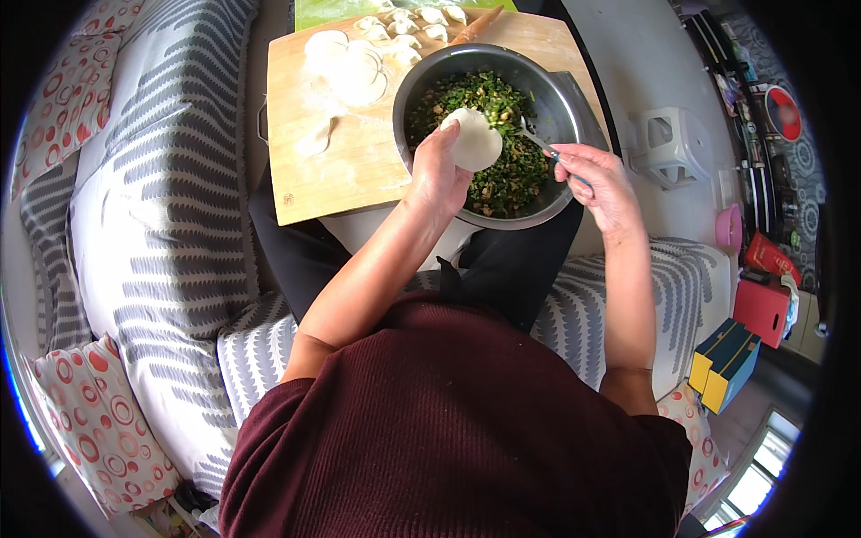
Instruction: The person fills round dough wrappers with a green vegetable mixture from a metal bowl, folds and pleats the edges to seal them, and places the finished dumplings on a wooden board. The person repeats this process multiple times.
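Left hand (441, 166), upper centre of the frame: thumb and fingers pinched on one round, pale wrapper (475, 142), held over the bowl. We would support its middle from below and keep its edge clean and dry.

Right hand (599, 179), just right of it: fingers clamped on a spoon-like utensil (540, 142). We would lift a modest, compact portion, place it centrally, and work low over the metal bowl (554, 100) to catch crumbs.

Unclear to us: left fingers beneath the wrapper, hidden; utensil's head, merging with the chopped green filling (511, 179); whatever supports the bowl.

Wooden board (296, 193), upper left of centre: loose wrappers (357, 76), overlapping, washed out by brightness, uncountable.

Top edge: shaped dumplings (405, 25); rolling pin (478, 25); green mat (334, 11), cut off by the frame.
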Available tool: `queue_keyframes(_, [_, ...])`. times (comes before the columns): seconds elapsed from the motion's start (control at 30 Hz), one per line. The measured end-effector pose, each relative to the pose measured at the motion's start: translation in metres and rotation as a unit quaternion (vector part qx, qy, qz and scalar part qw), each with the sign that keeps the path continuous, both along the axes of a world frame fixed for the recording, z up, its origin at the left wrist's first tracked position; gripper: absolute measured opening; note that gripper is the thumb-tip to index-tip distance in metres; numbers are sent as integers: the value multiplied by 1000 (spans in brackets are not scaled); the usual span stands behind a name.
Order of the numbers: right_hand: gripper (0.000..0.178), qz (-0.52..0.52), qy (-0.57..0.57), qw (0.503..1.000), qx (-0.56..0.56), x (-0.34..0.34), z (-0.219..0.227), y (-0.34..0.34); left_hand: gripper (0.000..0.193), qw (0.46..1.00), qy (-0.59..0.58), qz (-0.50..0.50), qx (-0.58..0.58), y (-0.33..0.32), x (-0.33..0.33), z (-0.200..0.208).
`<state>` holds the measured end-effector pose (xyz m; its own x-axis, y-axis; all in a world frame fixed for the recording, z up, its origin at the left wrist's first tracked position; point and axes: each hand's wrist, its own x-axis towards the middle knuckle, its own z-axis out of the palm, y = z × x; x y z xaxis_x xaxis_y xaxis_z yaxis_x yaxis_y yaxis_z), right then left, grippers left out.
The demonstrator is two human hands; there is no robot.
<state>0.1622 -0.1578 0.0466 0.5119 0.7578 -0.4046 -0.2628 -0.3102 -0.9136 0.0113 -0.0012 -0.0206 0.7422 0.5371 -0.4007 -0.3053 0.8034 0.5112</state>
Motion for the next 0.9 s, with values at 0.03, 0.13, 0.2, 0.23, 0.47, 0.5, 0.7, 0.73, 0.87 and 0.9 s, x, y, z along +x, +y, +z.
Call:
queue_keyframes(0.03, [26, -1, -14, 1000, 16, -5, -7, 1, 37, 1000, -6, -1, 1, -1, 2, 2])
queue_keyframes(0.13, [26, -19, -105, 994, -3, -28, -14, 9, 38, 999, -31, 8, -1, -3, 5, 4])
queue_keyframes(0.2, [25, -29, -275, 961, -16, -44, -21, 13, 39, 999, -46, 14, -1, -3, 6, 7])
queue_keyframes(0.23, [25, -26, -362, 932, 9, -50, -28, 13, 39, 997, -68, 19, 4, -2, 8, 5])
queue_keyframes(0.47, [36, 25, -675, 737, -10, -93, -44, 16, 38, 998, -25, 48, -15, -1, 7, 13])
queue_keyframes(0.5, [38, 29, -688, 725, -15, -98, -46, 18, 36, 998, -25, 53, -28, 1, 7, 13])
queue_keyframes(0.7, [41, 54, -711, 700, -45, -113, -58, 20, 37, 994, -28, 69, -75, 6, 4, 7])
queue_keyframes(0.73, [41, 53, -714, 697, -42, -112, -57, 20, 39, 995, -29, 65, -73, 6, 2, 7])
queue_keyframes(0.87, [35, -6, -645, 763, 33, -101, -49, 17, 45, 995, -46, 50, -67, 6, 0, 6])
queue_keyframes(0.9, [33, -12, -605, 795, 22, -98, -44, 16, 46, 995, -56, 46, -63, 7, -1, 6])
